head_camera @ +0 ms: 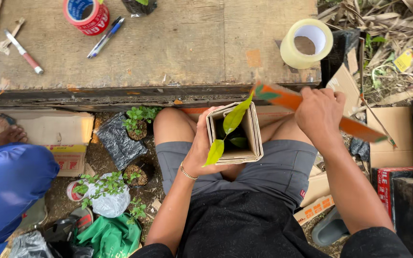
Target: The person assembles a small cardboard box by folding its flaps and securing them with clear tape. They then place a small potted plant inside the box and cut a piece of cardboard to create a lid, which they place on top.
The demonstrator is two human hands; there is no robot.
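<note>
My left hand (201, 143) grips a square cardboard sleeve (252, 138) held over my lap. Out of its open top stick the green leaves of a small plant (234, 118). My right hand (319, 113) is closed around a long orange strip of cardboard (359, 129) that runs from the sleeve's upper right corner out to the right; it is blurred. Both hands sit just below the edge of the wooden table (178, 43).
On the table lie a clear tape roll (307, 44), a red tape roll (87, 15), a blue pen (105, 37) and a red-tipped marker (24, 51). Seedlings in black bags (125, 136) stand on the ground at left, beside another person in blue (8, 191). Cardboard boxes (393, 138) lie at right.
</note>
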